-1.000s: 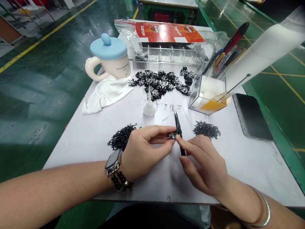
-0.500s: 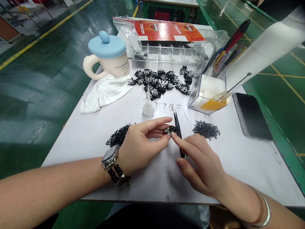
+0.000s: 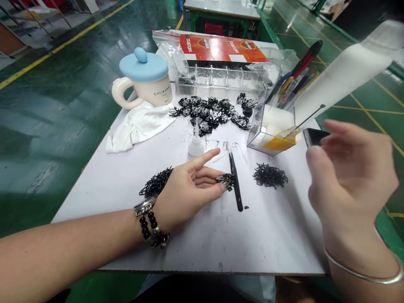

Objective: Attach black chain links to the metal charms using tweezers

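The right hand (image 3: pixel 350 176) had just lifted away toward the table's right edge, fingers spread and empty; the left hand (image 3: pixel 189 189) alone pinched the small charm (image 3: pixel 226 180) mid-table, beside the tweezers (image 3: pixel 236 183) lying flat

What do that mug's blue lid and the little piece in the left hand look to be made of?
Mug lid: probably soft silicone, matte and evenly blue with a rounded knob. Small piece pinched by the left hand: seems metal, dark with bright silvery glints, though too small to be sure.
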Demonstrator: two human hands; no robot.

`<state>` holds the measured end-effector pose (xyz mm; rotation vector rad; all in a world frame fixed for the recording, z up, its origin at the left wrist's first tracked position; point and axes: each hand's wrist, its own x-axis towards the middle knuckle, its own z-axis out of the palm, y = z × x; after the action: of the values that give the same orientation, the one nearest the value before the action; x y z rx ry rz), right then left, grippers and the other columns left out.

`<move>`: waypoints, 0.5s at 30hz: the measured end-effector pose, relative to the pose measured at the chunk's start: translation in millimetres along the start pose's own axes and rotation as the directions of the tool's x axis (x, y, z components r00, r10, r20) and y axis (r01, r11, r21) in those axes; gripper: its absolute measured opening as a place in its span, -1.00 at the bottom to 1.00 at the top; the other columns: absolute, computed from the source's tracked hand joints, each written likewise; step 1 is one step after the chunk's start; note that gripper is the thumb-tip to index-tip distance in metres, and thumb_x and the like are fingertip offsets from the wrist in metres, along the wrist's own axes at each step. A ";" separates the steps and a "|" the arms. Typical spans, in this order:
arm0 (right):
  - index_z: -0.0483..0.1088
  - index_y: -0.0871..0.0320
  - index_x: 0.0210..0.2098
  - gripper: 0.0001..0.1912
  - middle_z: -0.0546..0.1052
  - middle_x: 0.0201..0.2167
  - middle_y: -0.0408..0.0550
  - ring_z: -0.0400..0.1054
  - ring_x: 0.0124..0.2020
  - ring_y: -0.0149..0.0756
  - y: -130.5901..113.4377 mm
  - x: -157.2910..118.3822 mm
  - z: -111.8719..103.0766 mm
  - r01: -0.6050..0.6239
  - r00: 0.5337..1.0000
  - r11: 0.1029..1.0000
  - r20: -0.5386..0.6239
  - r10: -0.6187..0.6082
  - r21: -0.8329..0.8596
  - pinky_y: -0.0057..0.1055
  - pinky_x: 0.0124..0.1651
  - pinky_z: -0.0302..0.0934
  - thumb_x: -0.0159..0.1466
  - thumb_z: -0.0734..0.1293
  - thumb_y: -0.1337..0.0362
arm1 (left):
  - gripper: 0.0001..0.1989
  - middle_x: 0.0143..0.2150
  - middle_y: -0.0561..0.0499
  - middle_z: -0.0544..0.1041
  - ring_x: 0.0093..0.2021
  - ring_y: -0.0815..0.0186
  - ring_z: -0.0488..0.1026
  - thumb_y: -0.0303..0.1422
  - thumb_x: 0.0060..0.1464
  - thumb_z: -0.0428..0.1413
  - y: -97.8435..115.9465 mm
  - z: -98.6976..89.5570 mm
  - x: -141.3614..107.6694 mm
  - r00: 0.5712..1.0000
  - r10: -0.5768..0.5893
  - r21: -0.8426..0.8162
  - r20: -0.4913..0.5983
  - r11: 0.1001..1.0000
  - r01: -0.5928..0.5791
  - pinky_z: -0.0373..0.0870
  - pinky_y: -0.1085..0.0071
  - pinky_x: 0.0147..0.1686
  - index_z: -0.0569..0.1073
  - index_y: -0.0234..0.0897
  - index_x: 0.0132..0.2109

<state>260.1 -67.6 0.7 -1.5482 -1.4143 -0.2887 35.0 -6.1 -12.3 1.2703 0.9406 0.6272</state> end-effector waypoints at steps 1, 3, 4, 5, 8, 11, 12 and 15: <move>0.34 0.11 0.05 -0.52 0.36 -0.20 0.08 0.26 -0.25 -0.21 5.6 7.7 -2.7 -0.033 0.999 0.998 0.000 0.033 -0.044 -0.20 -0.21 0.20 0.13 0.36 0.29 | -0.25 -0.21 -0.06 0.60 -0.22 0.29 0.56 -0.43 -0.10 0.26 -0.2 -0.2 -0.6 1.000 0.026 0.025 0.006 0.999 -0.026 0.53 0.49 -0.12 0.19 -0.28 0.25; 0.25 0.11 0.12 -0.38 0.36 -0.07 0.14 0.28 -0.20 -0.19 14.2 22.2 -7.2 -0.041 0.997 0.988 0.066 0.051 -0.150 -0.21 -0.22 0.24 0.07 0.41 0.26 | -0.21 -0.21 -0.06 0.60 -0.22 0.29 0.56 -0.44 -0.08 0.24 -0.7 0.0 -2.1 0.995 0.096 0.083 0.025 0.992 -0.098 0.54 0.52 -0.16 0.10 -0.26 0.29; 0.20 0.11 0.15 -0.33 0.35 -0.02 0.15 0.30 -0.20 -0.20 17.2 28.6 -8.4 -0.026 0.993 0.980 0.105 0.048 -0.199 -0.22 -0.21 0.24 0.06 0.41 0.27 | -0.19 -0.22 -0.05 0.60 -0.22 0.29 0.56 -0.45 -0.06 0.22 -0.9 0.5 -3.2 0.990 0.139 0.111 0.035 0.984 -0.143 0.54 0.54 -0.17 0.06 -0.25 0.30; 0.18 0.10 0.16 -0.32 0.36 0.01 0.15 0.32 -0.19 -0.21 19.4 34.2 -8.6 -0.013 0.990 0.973 0.131 0.044 -0.231 -0.23 -0.19 0.25 0.07 0.41 0.27 | -0.18 -0.22 -0.05 0.60 -0.21 0.30 0.56 -0.47 -0.05 0.20 -1.0 1.2 -4.4 0.982 0.185 0.138 0.046 0.972 -0.189 0.54 0.55 -0.18 0.02 -0.26 0.31; 0.29 0.12 0.07 -0.53 0.48 -0.10 0.08 0.41 -0.22 -0.27 24.1 44.9 -1.9 -0.015 0.990 0.975 0.136 0.046 -0.223 -0.32 -0.18 0.24 0.16 0.34 0.30 | -0.18 -0.21 -0.04 0.61 -0.24 0.34 0.56 -0.52 -0.05 0.16 -1.4 3.5 -8.8 0.947 0.313 0.231 0.077 0.918 -0.322 0.52 0.58 -0.17 -0.03 -0.32 0.32; 0.44 0.17 -0.18 -0.79 0.54 -0.32 -0.03 0.46 -0.31 -0.31 29.7 46.7 10.8 0.005 1.000 0.967 0.016 -0.001 -0.254 -0.36 -0.20 0.22 0.17 0.31 0.34 | -0.19 -0.22 -0.03 0.61 -0.30 0.39 0.57 -0.55 -0.06 0.14 -3.4 4.7 -11.8 0.894 0.436 0.331 0.101 0.833 -0.443 0.50 0.62 -0.17 -0.02 -0.40 0.31; 0.45 0.17 -0.24 -0.83 0.54 -0.36 -0.08 0.47 -0.35 -0.33 32.0 45.9 14.5 0.027 0.998 0.956 -0.046 -0.043 -0.293 -0.35 -0.17 0.21 0.15 0.32 0.36 | -0.20 -0.23 -0.03 0.62 -0.31 0.40 0.57 -0.56 -0.07 0.13 -4.6 4.7 -12.1 0.867 0.487 0.353 0.103 0.798 -0.490 0.49 0.63 -0.17 0.00 -0.43 0.31; 0.43 0.16 -0.27 -0.84 0.51 -0.45 -0.19 0.46 -0.37 -0.38 39.1 42.9 18.8 0.078 0.984 0.910 -0.116 -0.137 -0.407 -0.30 -0.03 0.14 0.11 0.35 0.33 | -0.22 -0.26 -0.02 0.62 -0.31 0.43 0.56 -0.60 -0.10 0.12 -8.7 4.6 -11.4 0.782 0.614 0.386 0.111 0.698 -0.603 0.46 0.67 -0.14 0.04 -0.52 0.29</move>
<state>298.4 -20.2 3.5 -1.7377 -1.3864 -0.7850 32.4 -19.8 -18.0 1.9923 0.6668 1.0020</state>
